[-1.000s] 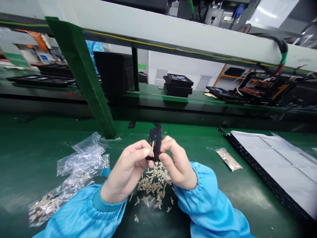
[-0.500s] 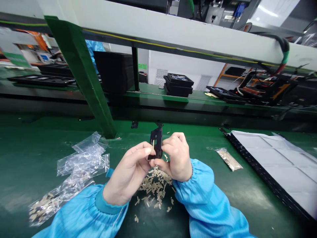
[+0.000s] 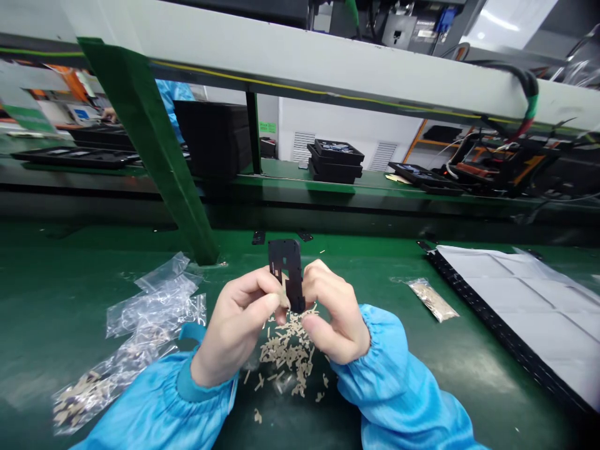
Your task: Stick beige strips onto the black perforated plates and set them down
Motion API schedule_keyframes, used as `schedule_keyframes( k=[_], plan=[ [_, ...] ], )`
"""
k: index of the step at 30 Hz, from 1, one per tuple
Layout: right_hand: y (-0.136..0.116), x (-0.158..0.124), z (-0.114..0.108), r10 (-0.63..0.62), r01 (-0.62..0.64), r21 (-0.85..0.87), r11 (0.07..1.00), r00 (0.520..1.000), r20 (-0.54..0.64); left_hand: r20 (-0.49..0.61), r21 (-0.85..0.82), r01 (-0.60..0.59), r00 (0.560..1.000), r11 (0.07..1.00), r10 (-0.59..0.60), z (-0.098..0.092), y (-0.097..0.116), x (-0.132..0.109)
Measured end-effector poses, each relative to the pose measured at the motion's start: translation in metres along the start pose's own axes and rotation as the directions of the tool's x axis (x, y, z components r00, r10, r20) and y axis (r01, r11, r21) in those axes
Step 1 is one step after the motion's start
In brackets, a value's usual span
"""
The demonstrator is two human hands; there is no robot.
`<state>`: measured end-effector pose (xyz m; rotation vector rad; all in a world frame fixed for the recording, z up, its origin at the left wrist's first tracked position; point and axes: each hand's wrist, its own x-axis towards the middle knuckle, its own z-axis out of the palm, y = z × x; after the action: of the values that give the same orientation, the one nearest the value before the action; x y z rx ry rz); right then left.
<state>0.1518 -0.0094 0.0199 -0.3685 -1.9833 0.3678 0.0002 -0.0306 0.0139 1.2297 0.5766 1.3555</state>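
Observation:
Both of my hands pinch a small flat black plastic part (image 3: 287, 270) held upright above the green table (image 3: 56, 294). My left hand (image 3: 237, 328) grips its lower left edge with thumb and fingers. My right hand (image 3: 334, 312) holds its lower right edge, fingers curled. Directly under the hands lies a loose pile of small beige pieces (image 3: 288, 353). Both arms wear blue sleeves.
Clear plastic bags (image 3: 150, 300), some holding beige pieces, lie at the left. A small filled bag (image 3: 431, 300) lies to the right, beside a black tray covered with white sheet (image 3: 529, 306). A green post (image 3: 154, 156) stands ahead left. Black trays (image 3: 335, 161) sit on the far shelf.
The black part has turned in my hands, showing more of its flat face and leaning slightly left. My hands have shifted their grip a little lower on it.

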Motion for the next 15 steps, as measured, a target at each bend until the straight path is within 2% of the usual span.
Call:
schedule_keyframes(
  k=[4, 8, 11, 13, 15],
  plan=[
    [0.001, 0.0, 0.002, 0.038, -0.038, 0.018, 0.999, 0.999, -0.01, -0.014, 0.252, -0.144, 0.988, 0.957, 0.153, -0.001, -0.001, -0.005],
    [0.001, -0.002, 0.01, 0.059, -0.071, -0.098, 0.993, 0.991, -0.123, -0.081, 0.405, -0.132, 0.98, 0.905, 0.179, 0.005, -0.001, -0.01],
    [0.002, -0.004, 0.015, 0.047, -0.083, -0.212, 0.974, 0.984, -0.172, -0.131, 0.429, -0.083, 0.98, 0.9, 0.152, 0.009, -0.003, -0.008],
    [0.01, -0.003, 0.013, 0.037, -0.086, -0.317, 0.944, 0.987, -0.157, -0.152, 0.404, -0.04, 0.982, 0.914, 0.11, 0.008, -0.004, -0.002],
    [0.028, -0.002, 0.006, 0.153, -0.178, -0.474, 0.863, 0.984, -0.091, -0.171, 0.376, -0.02, 0.981, 0.926, 0.091, 0.0, -0.005, 0.008]
  ],
)
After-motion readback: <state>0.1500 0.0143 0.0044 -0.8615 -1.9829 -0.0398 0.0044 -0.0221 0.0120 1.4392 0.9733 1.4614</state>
